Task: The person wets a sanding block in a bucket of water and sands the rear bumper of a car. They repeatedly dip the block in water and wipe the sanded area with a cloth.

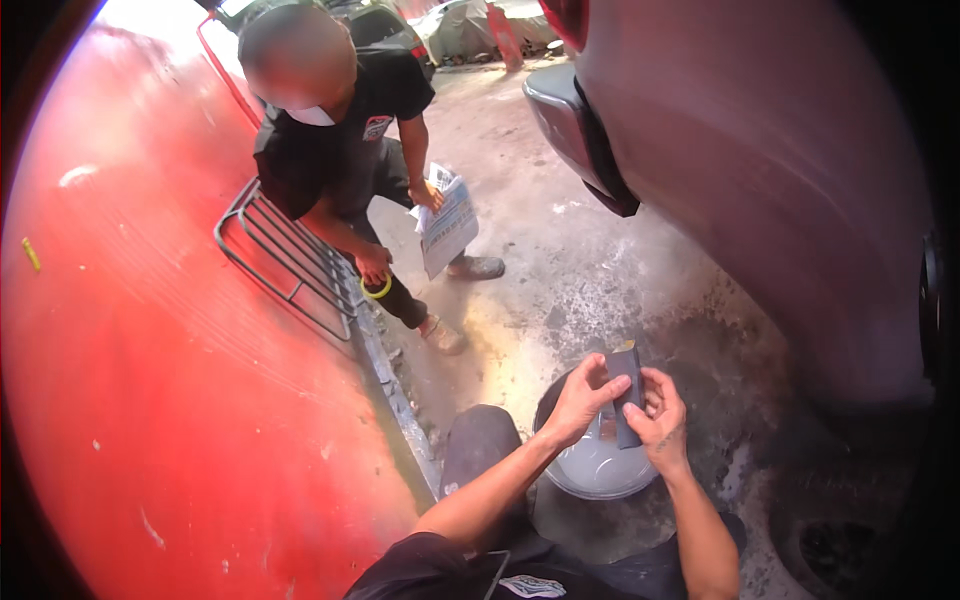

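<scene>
Both my hands hold a small dark grey rectangular piece, like a folded sheet of sandpaper (626, 378), upright over a round grey basin (600, 472) on the concrete floor. My left hand (580, 398) pinches its left edge with fingers and thumb. My right hand (655, 418) grips its lower right side. My knee in dark trousers (480, 440) is just left of the basin.
A red vehicle body panel (180, 350) fills the left, with a black metal rack (285, 255) on it. A pale pink vehicle body (790, 190) curves over the right. Another person bends ahead, holding a tape roll (377, 287) and a folded newspaper (447, 222).
</scene>
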{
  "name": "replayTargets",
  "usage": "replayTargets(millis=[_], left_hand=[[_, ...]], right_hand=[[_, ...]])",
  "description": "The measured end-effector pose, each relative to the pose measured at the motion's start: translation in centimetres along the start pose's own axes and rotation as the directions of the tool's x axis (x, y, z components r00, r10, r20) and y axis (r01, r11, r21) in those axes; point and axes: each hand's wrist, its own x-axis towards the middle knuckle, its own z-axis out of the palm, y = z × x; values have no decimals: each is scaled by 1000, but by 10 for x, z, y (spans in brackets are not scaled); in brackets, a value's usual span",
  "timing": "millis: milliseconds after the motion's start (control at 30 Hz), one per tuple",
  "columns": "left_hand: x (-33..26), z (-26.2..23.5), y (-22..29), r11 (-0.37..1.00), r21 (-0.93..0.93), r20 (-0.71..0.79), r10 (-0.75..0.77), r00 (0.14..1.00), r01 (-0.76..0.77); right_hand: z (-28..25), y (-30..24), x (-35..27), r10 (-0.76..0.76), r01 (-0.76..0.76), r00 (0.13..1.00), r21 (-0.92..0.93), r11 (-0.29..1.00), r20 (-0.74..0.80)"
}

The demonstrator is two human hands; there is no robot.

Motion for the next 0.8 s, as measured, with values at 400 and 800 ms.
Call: replayTargets(millis=[400,800], left_hand=[[28,4,96,876,481,-146,111,983,-28],[19,41,56,474,863,244,-89,966,-174]], right_hand=[[-27,-45,-13,278,-342,940,-569,748,-199],[-109,-169,-76,-824,487,508,-873,35,251]])
